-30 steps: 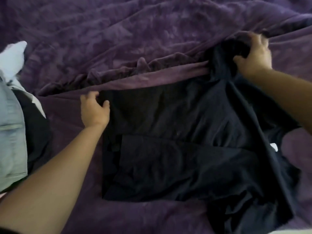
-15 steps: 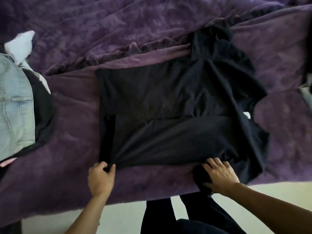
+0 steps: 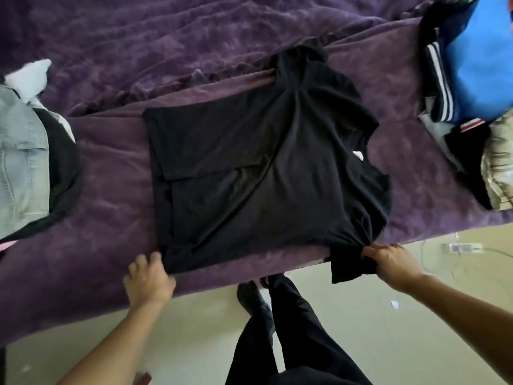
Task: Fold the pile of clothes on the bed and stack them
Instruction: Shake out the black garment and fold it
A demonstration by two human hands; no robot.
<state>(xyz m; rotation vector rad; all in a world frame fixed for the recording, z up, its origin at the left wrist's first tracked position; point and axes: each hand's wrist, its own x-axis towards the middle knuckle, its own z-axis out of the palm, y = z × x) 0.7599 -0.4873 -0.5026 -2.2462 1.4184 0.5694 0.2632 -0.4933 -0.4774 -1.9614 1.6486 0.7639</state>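
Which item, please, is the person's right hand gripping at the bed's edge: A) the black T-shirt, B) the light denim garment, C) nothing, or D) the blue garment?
A: the right hand curls its fingers round a bunched corner of the black T-shirt.

We take this for a bedroom in a home. A bed (image 3: pixel 97 218) under a plush purple cover fills the view, with a black shirt (image 3: pixel 263 168) spread at its centre, denim (image 3: pixel 22 162) at 9 o'clock and a heap of clothes (image 3: pixel 472 65) at 2 o'clock. A pale floor (image 3: pixel 388 315) lies at 6 o'clock, with what may be a charger (image 3: pixel 462 248) at 4 o'clock.
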